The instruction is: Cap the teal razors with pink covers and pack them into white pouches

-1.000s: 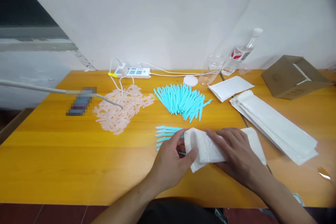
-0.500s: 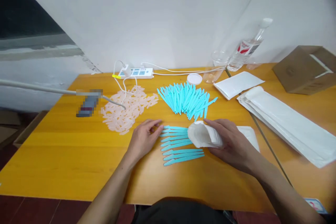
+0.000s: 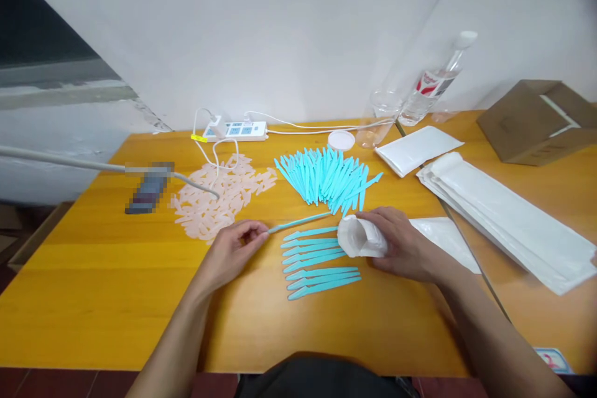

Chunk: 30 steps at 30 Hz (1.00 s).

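Observation:
My left hand [image 3: 240, 249] pinches the end of one thin blue stick [image 3: 301, 222], whose other end points right toward the blue pile. My right hand [image 3: 403, 245] is wrapped round a white pouch [image 3: 361, 236] with its open mouth facing left. Below the held stick, several blue sticks [image 3: 310, 259] lie side by side on the table, some of their right ends hidden by the pouch. Behind them is a heap of blue sticks [image 3: 326, 177]. Left of that heap spreads a pile of pale pink pieces [image 3: 219, 199].
A power strip [image 3: 240, 130] with cables, a round lid [image 3: 341, 140], a clear cup [image 3: 375, 121] and a bottle [image 3: 431, 90] stand along the wall. White pouches [image 3: 508, 217] and a cardboard box [image 3: 536, 124] are at right, a blurred dark object [image 3: 148, 189] at left.
My left hand has moved left and drawn the top blue stick away from the row. The pouch in my right hand has shifted slightly.

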{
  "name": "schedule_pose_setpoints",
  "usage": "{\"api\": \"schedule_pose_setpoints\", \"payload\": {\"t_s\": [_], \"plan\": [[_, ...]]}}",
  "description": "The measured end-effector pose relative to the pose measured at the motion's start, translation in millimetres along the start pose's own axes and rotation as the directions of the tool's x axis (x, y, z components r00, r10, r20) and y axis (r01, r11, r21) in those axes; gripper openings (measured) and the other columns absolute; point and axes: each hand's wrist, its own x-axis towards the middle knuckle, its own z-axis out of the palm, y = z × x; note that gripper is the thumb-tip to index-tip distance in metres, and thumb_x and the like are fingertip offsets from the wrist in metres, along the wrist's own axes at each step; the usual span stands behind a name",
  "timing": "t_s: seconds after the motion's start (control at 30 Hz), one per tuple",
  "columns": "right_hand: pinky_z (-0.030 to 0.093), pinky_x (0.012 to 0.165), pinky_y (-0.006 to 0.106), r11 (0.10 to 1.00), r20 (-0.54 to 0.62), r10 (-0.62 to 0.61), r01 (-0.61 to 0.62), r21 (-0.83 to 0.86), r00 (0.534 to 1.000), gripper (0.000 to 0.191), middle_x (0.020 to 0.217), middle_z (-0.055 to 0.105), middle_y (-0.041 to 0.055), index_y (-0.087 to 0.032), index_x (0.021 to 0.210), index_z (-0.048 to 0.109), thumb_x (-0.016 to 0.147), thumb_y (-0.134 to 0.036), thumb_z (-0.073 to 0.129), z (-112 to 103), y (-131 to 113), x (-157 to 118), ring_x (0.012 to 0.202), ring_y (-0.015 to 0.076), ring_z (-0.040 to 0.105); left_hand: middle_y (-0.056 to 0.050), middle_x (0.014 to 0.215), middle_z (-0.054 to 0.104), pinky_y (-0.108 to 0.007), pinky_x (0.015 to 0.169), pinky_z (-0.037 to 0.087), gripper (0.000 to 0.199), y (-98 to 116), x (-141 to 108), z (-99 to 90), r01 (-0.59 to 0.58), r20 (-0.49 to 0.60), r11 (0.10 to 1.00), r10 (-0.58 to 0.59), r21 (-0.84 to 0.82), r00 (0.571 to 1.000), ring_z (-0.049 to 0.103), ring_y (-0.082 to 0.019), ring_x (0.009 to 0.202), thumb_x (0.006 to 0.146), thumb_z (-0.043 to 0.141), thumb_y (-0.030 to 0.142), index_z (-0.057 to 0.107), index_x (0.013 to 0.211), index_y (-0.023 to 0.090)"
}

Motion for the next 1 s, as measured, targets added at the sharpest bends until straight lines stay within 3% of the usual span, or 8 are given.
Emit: {"api": "schedule_pose_setpoints", "payload": {"t_s": [0.13, 0.27, 0.33, 0.4, 0.5, 0.6, 0.87, 1.0], "plan": [[0.045, 0.1, 0.049, 0.999, -0.02, -0.021, 0.021, 0.024, 1.0, 0.077, 0.124, 0.062, 0.0096, -0.026, 0.142, 0.046, 0.069, -0.018, 0.068, 3, -2, 7, 0.116, 0.0313, 0.057, -0.003, 0.087, 0.072, -0.025, 0.068, 0.048, 0.021, 21, -6, -2.8, -0.073, 0.06, 0.997, 0.071, 0.027, 0.996, 0.063, -0.015, 0.076, 0.097, 0.059, 0.036, 0.072, 0.092, 0.02], [0.046, 0.099, 0.048, 0.994, -0.049, -0.09, 0.092, 0.055, 0.995, 0.076, 0.124, 0.062, 0.0102, -0.025, 0.141, 0.046, 0.07, -0.018, 0.07, 4, -11, 12, 0.114, 0.0308, 0.057, -0.005, 0.095, 0.076, -0.03, 0.081, 0.052, 0.015, 62, 17, 56.6, -0.306, 0.059, 0.948, 0.301, 0.093, 0.952, 0.069, -0.018, 0.089, 0.096, 0.06, 0.025, 0.075, 0.095, 0.02], [0.046, 0.099, 0.047, 0.991, -0.073, -0.122, 0.126, 0.055, 0.99, 0.077, 0.124, 0.061, 0.0111, -0.023, 0.142, 0.044, 0.07, -0.017, 0.069, 5, -12, 12, 0.114, 0.0305, 0.057, -0.007, 0.098, 0.078, -0.033, 0.086, 0.053, 0.016, 76, 31, 86.3, -0.463, 0.076, 0.881, 0.457, 0.095, 0.886, 0.071, -0.02, 0.091, 0.096, 0.06, 0.021, 0.076, 0.095, 0.019], [0.045, 0.099, 0.047, 0.989, -0.092, -0.132, 0.137, 0.053, 0.987, 0.077, 0.125, 0.059, 0.0118, -0.022, 0.144, 0.042, 0.072, -0.016, 0.069, 6, -10, 10, 0.115, 0.0304, 0.055, -0.007, 0.105, 0.078, -0.033, 0.091, 0.053, 0.02, 77, 37, 96.7, -0.523, 0.082, 0.852, 0.52, 0.018, 0.85, 0.071, -0.02, 0.098, 0.097, 0.057, 0.019, 0.076, 0.103, 0.019], [0.044, 0.099, 0.048, 0.991, -0.075, -0.111, 0.116, 0.06, 0.991, 0.078, 0.126, 0.058, 0.0123, -0.023, 0.144, 0.041, 0.071, -0.018, 0.07, 6, -5, 8, 0.114, 0.0314, 0.054, -0.005, 0.104, 0.077, -0.03, 0.088, 0.054, 0.02, 51, 31, 73.4, -0.327, -0.098, 0.945, 0.327, 0.014, 0.94, 0.071, -0.017, 0.095, 0.097, 0.06, 0.026, 0.076, 0.109, 0.023], [0.043, 0.098, 0.049, 0.992, -0.052, -0.099, 0.103, 0.074, 0.994, 0.078, 0.126, 0.059, 0.0119, -0.025, 0.143, 0.042, 0.07, -0.019, 0.07, 6, -2, 9, 0.113, 0.0325, 0.054, -0.006, 0.101, 0.074, -0.033, 0.086, 0.053, 0.018, 19, 21, 40.8, -0.131, -0.042, 0.975, 0.141, 0.182, 0.989, 0.068, -0.021, 0.095, 0.089, 0.072, 0.033, 0.079, 0.104, 0.025], [0.042, 0.098, 0.049, 0.994, -0.054, -0.079, 0.083, 0.066, 0.995, 0.076, 0.123, 0.059, 0.0112, -0.025, 0.142, 0.043, 0.07, -0.019, 0.069, 7, -4, 7, 0.112, 0.0322, 0.054, -0.002, 0.089, 0.071, -0.028, 0.078, 0.048, 0.013, 13, 21, 41.8, -0.07, 0.072, 0.992, 0.062, 0.108, 0.995, 0.063, -0.017, 0.084, 0.093, 0.065, 0.028, 0.072, 0.085, 0.02], [0.042, 0.099, 0.049, 0.996, -0.053, -0.06, 0.063, 0.057, 0.997, 0.076, 0.124, 0.059, 0.0111, -0.026, 0.142, 0.044, 0.07, -0.019, 0.069, 9, -2, 6, 0.113, 0.0327, 0.055, 0.0, 0.081, 0.067, -0.024, 0.069, 0.045, 0.018, 10, 0, 9.2, -0.025, 0.045, 0.999, 0.024, 0.027, 0.999, 0.058, -0.014, 0.073, 0.096, 0.06, 0.033, 0.069, 0.09, 0.019]]}}
